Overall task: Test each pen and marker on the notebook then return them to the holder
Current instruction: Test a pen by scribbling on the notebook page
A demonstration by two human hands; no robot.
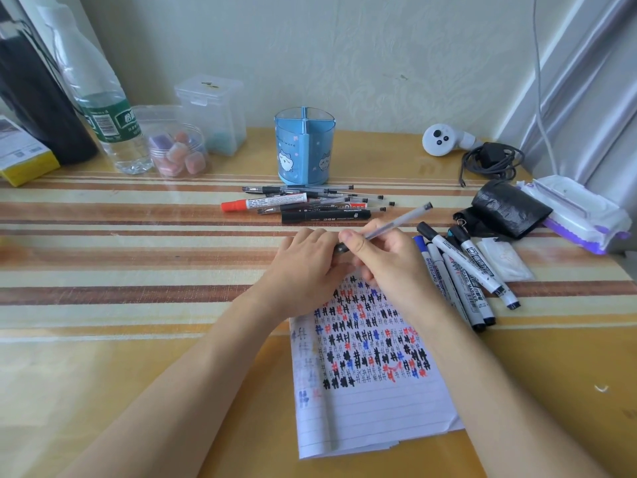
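Desk work, from the left: a water bottle (pixel 103 108) and a clear jar (pixel 179 150) stand at the far edge of the striped desk (pixel 138 270), well apart from the job in hand. At centre back the blue holder (pixel 305 146) stands upright, no pen showing above its rim, with a loose heap of pens (pixel 310 201) lying just in front of it.

Nearer the camera, the left hand (pixel 303 260) lies knuckles-up at the top edge of the notebook (pixel 372 401). Its fingers curl down at the dark end of a clear gel pen (pixel 400 219); whether that end is a cap cannot be told. The right hand (pixel 386 257), touching the left, pinches the barrel between thumb and curled fingers.

The pen's long axis runs from where the hands meet up and away to the right. Both forearms reach in from the near edge across the lined page, which is crowded with black, red and blue test marks. The page lies directly beneath the hands, so a short drop should bring pen to paper. The holder lies straight ahead beyond the heap, with neither hand clearly nearer.

At right, whiteboard markers (pixel 465 274) lie side by side just beside the notebook.
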